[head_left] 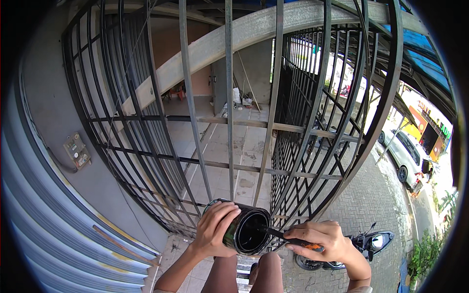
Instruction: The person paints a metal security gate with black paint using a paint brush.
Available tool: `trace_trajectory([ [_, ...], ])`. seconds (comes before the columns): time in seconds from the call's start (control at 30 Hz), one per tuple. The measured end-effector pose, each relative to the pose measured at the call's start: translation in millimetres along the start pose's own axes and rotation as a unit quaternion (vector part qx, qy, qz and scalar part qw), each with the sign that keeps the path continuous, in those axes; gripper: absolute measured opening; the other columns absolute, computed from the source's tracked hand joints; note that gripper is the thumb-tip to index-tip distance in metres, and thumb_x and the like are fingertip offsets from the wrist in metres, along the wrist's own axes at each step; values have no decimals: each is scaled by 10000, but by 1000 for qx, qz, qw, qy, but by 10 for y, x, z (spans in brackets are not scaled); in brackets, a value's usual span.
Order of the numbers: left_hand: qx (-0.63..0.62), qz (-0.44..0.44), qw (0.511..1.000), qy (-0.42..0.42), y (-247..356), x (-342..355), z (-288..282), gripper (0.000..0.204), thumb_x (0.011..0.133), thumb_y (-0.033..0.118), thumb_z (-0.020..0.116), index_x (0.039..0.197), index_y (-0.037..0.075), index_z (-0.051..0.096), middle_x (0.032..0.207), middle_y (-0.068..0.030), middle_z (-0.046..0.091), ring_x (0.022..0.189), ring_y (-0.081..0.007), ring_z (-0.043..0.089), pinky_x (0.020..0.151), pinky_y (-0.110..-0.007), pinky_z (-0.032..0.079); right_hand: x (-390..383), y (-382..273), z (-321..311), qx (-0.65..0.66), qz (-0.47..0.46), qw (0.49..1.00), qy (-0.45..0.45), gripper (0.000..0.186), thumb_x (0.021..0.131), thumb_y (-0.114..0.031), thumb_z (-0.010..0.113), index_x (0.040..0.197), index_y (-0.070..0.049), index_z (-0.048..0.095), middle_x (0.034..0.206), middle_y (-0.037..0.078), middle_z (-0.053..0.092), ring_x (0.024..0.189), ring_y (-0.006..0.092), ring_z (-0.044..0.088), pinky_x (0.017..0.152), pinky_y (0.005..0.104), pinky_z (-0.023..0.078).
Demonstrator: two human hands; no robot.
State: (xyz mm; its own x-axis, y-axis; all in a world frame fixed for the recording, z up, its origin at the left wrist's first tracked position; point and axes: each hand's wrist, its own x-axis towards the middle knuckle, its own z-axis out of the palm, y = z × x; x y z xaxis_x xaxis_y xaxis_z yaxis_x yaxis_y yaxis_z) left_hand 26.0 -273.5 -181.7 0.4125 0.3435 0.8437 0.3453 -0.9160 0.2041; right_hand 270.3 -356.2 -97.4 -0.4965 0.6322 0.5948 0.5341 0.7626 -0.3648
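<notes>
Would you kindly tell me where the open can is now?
In the head view, the can is at lower centre, in the left hand, left of the right hand.

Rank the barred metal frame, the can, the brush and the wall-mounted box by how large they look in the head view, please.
1. Barred metal frame
2. Can
Unranked, both smaller: brush and wall-mounted box; the brush looks longer, the box broader.
</notes>
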Motion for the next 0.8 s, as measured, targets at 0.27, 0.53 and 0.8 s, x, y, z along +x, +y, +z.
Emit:
trace_trajectory([
  [0.27,9,5,1000,-21,33,-61,10,729,518,258,765,1147,-7,508,1127,-140,520,1051,-308,531,944,-448,408,126,32,86,-4,-21,998,-57,198,773,-160,677,909,-32,612,781,61,636,552,193,617,462,273,516],
  [0.53,-11,-5,1000,-13,56,-83,15,749,495,238,768,1149,-12,504,1127,-149,517,1038,-314,536,921,-434,422,190,2,88,35,9,998,-41,189,765,-150,685,874,-8,628,721,71,631,537,187,607,468,270,503],
  [0.8,-41,-98,994,-11,86,-160,11,838,446,248,788,1175,-29,480,1150,-171,500,1022,-337,539,872,-422,447,74,60,200,207,211,949,111,137,799,-71,626,866,49,622,691,86,642,578,113,632,508,207,499],
])
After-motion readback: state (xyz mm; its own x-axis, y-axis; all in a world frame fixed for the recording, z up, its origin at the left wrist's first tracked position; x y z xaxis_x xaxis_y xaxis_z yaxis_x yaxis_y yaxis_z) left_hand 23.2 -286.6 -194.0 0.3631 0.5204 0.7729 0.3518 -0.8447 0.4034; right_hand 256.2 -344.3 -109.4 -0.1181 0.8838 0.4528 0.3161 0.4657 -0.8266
